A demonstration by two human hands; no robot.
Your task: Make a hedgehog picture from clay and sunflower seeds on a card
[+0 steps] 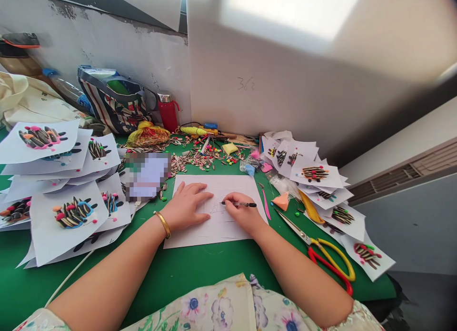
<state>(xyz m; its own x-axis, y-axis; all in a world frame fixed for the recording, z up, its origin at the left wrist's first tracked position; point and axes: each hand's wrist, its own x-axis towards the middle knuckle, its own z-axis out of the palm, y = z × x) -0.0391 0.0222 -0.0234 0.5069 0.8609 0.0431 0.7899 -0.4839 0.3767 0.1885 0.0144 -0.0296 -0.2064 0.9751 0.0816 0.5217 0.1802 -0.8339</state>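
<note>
A white sheet of paper (214, 233) lies on the green table in front of me, with a faint outline drawing (217, 206) near its middle. My left hand (189, 205) rests flat on the sheet's left part, fingers spread, a gold bangle at the wrist. In my right hand (243, 214) is a black pen (246, 204), pinched between the fingers, its tip at the drawing. The lower edge of my right hand leans on the paper.
Scissors (317, 247) and a pink modelling tool (265, 203) lie right of the paper. Stacks of seed-decorated cards (71, 226) stand left, more cards (314, 174) right. Loose sunflower seeds (183, 162), clay packets, a red flask (167, 113) and a striped bag (114, 102) sit behind.
</note>
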